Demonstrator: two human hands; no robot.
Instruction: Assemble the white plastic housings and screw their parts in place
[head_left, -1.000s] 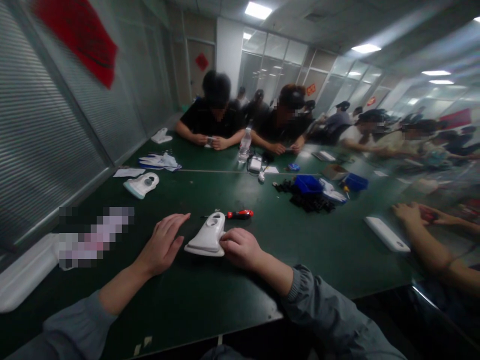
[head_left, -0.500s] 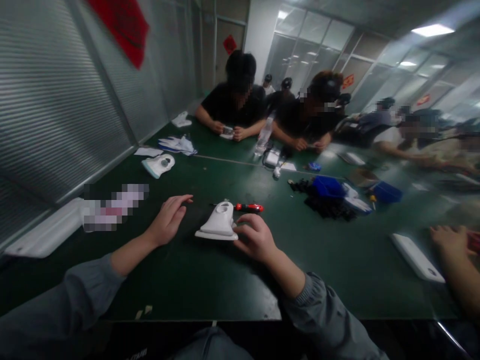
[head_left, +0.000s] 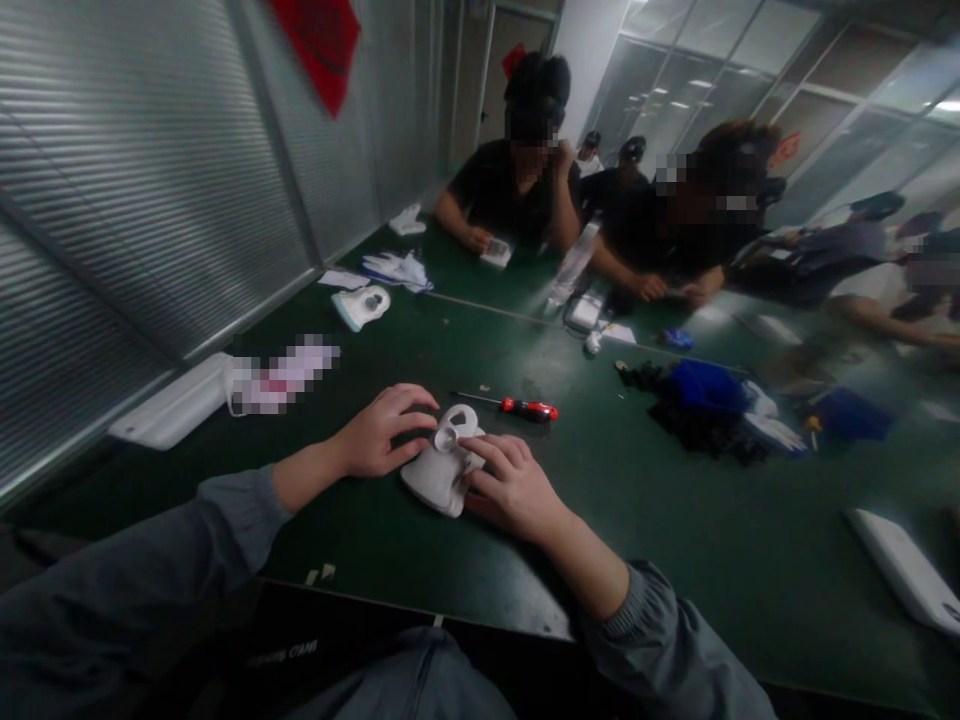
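Observation:
A white plastic housing [head_left: 442, 468] with a round opening at its narrow end lies on the green table [head_left: 615, 520] in front of me. My left hand [head_left: 386, 432] curls around its left side, fingers bent over the narrow end. My right hand [head_left: 510, 485] grips its right side, fingers pressed on the top. Just beyond the housing lies a red-handled screwdriver [head_left: 525, 406], touched by neither hand.
A second white housing [head_left: 361, 306], white gloves [head_left: 397, 268] and a long white cover [head_left: 174, 408] lie at the left. Blue bins [head_left: 703, 385] with black parts sit at the right, a white slab [head_left: 904, 578] at the far right. Other people work across the table.
My left hand moved from lying flat on the table to gripping the housing. Both hands pulled the housing closer and turned it. The camera has swung left and down.

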